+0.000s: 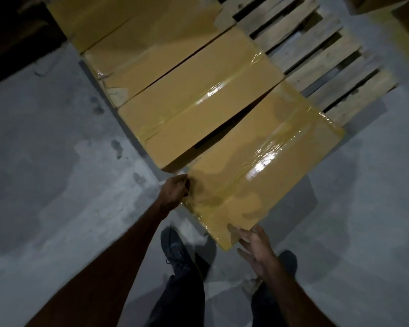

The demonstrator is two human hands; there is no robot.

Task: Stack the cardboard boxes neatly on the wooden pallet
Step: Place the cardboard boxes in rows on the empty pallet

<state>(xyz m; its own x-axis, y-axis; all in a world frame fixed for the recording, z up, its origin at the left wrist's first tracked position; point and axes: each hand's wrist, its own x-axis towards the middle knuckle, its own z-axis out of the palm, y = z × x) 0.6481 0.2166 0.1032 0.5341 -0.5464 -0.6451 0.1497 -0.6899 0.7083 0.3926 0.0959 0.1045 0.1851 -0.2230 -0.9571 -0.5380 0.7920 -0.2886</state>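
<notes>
As the nearest box point(257, 168) sits skewed, left hand point(174, 191) grips its corner to square it; right hand point(255, 246) fingers spread, at near edge

Matt tan cardboard on the boxes point(198, 95), smooth-faced, each crossed by a strip of glossy clear tape point(262, 166) catching white glare. Rough, pale, unfinished wood in the pallet point(316, 55) slats. Dull grey concrete for the floor point(57, 173), blotched and stained. Dark matt shoes point(175, 251).
</notes>
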